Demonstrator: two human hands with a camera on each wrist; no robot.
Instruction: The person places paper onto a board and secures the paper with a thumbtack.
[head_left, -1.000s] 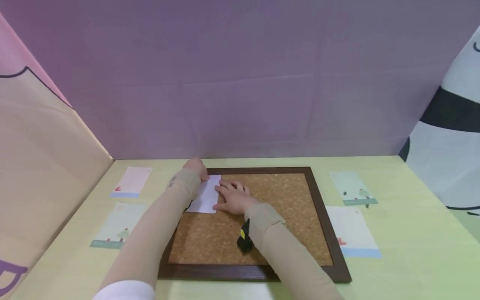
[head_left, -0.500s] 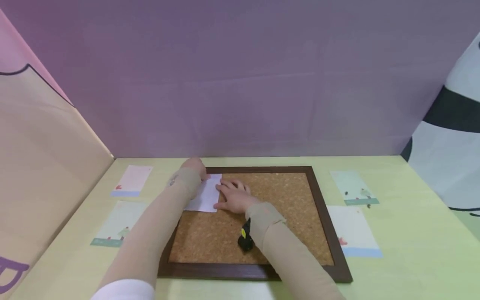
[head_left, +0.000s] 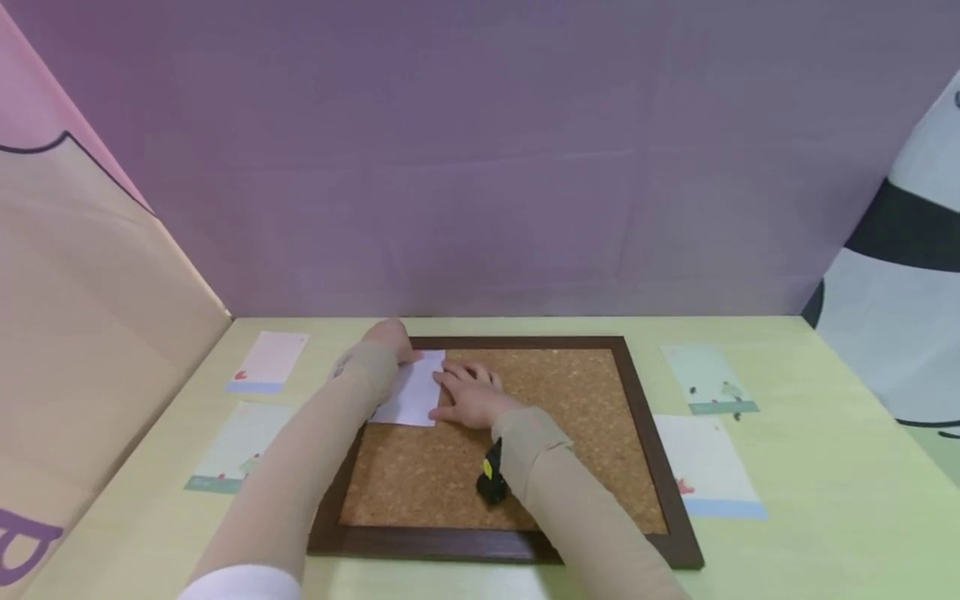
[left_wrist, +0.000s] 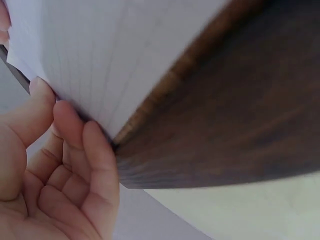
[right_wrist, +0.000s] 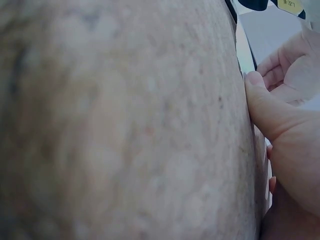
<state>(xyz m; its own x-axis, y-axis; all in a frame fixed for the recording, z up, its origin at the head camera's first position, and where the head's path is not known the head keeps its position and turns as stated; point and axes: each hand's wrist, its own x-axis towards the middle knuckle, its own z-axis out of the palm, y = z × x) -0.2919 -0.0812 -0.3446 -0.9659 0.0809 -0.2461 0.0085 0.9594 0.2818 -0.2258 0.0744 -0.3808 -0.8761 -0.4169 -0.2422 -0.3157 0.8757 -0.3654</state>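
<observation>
A pale sheet of lined paper (head_left: 411, 392) lies at the upper left of a cork board (head_left: 442, 483) with a dark wooden frame. At its top left my left hand (head_left: 392, 336) is bent over, and its sleeve covers part of the sheet. In the left wrist view, the thumb and curled fingertips of the left hand (left_wrist: 75, 165) meet at the edge of the paper (left_wrist: 100, 55), beside the frame (left_wrist: 225, 110). My right hand (head_left: 472, 402) rests on the board with spread fingers, fingertips on the paper's right edge.
Two printed note sheets lie left of the board, a pink one (head_left: 268, 358) and a green-edged one (head_left: 240, 437). To the right are a green sheet (head_left: 705, 375) and a blue-edged sheet (head_left: 708, 458). A purple backdrop (head_left: 480, 183) stands behind the table.
</observation>
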